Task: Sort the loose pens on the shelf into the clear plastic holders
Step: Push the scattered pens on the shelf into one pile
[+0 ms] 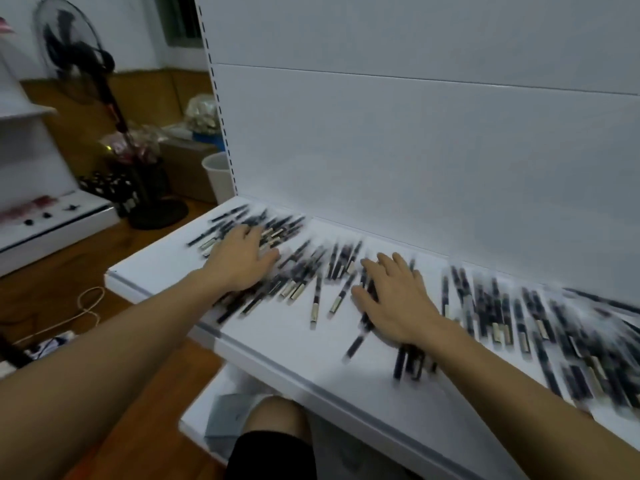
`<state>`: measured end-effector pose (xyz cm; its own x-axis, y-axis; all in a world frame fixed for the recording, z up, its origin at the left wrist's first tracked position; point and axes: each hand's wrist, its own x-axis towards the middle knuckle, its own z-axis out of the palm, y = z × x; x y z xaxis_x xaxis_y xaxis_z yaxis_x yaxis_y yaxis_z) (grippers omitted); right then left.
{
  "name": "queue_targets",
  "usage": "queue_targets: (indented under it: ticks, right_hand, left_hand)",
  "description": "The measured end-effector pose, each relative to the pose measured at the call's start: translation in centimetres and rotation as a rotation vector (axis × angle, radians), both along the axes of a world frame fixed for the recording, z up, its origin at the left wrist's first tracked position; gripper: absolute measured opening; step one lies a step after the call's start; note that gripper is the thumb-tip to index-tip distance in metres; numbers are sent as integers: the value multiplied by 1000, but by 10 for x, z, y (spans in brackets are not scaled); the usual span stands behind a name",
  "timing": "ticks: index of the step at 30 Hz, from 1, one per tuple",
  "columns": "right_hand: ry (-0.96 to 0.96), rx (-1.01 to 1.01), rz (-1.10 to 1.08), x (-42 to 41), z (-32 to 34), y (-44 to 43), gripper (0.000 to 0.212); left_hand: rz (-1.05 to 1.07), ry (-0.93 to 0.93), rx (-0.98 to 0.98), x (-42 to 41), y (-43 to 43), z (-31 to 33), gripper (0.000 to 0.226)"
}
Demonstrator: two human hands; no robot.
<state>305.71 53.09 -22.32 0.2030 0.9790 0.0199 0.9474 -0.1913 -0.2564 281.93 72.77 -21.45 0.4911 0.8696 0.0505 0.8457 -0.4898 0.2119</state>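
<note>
My left hand and right hand lay flat and released, fingers spread, on the loose pens strewn across the white shelf, placed, I judged, to rake them together.

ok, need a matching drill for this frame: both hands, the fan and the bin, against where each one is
Things
1. left hand
2. right hand
3. black pedestal fan
4. white round plastic bin

Places
A. on the floor beside the shelf unit's left upright
B. spread over dark loose pens near the middle of the white metal shelf
C. in the background at far left, on a round base
D. resting on pens at the shelf's left end

Pairs: 1-D, 2-B, 3-C, 4-A
</note>
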Motion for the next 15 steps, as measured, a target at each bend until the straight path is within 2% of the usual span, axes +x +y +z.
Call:
queue_targets:
  ticks: [7, 15]
  right_hand:
    - [31, -29, 62, -31, -5, 24, 65]
    - [59, 20, 120, -65, -1, 45, 60]
  left_hand:
    - [109, -15, -11, -22, 58, 3, 71]
    - [93, -5, -81, -23, 103, 3, 84]
